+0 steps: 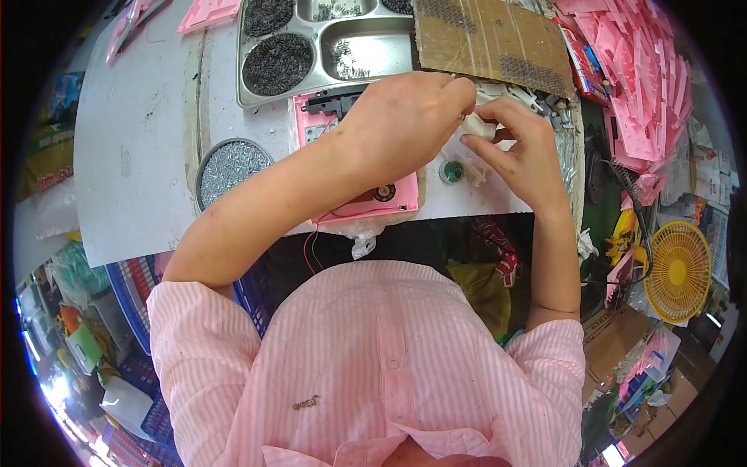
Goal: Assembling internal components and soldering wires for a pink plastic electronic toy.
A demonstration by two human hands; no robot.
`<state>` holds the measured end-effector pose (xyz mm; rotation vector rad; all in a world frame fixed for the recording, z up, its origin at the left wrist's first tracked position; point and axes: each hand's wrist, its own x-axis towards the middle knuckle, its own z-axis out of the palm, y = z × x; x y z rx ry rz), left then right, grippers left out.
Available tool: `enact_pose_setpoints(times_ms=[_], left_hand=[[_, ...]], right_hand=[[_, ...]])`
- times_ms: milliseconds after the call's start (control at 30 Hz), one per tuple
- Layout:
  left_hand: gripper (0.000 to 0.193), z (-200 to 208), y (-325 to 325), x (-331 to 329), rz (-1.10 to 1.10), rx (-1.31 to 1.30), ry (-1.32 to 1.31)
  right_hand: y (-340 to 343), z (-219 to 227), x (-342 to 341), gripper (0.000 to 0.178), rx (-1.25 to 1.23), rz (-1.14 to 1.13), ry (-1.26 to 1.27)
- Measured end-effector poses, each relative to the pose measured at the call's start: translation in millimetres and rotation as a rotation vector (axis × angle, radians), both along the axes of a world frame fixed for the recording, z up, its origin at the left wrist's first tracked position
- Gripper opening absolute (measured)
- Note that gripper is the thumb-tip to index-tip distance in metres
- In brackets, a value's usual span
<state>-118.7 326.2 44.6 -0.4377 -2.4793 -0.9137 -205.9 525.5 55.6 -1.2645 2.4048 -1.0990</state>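
A: Where are your hands?

B: Your left hand [405, 117] and right hand [525, 152] meet over the far part of the desk [140, 156], both with fingers curled shut on a small white part [476, 124] pinched between them.

A: What lies under them?

B: A pink flat housing [366, 198] with a black round piece and red wire sits beneath your left wrist. A small green ring [450, 171] lies just beside your right hand. A steel divided tray [327, 47] of springs and a round dish of screws [229, 167] stand to the left.
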Motion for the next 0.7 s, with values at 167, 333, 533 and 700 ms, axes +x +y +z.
enact_pose_setpoints(times_ms=[167,333,533,700], left_hand=[[0.015,12,-4,-2,-0.076,0.06,-0.015],[0.014,6,-4,-5,-0.084,0.146,-0.051],[0.016,8,-15,5,0.12,0.146,-0.071],[0.013,9,-7,40,0.116,0.522,-0.293]], right_hand=[[12,-1,-5,0.032,-0.075,-0.022,-0.321],[11,-3,-15,0.033,0.033,0.025,-0.392],[22,-10,-30,0.044,0.147,-0.023,0.457],[1,2,23,0.043,-0.237,-0.044,-0.311]])
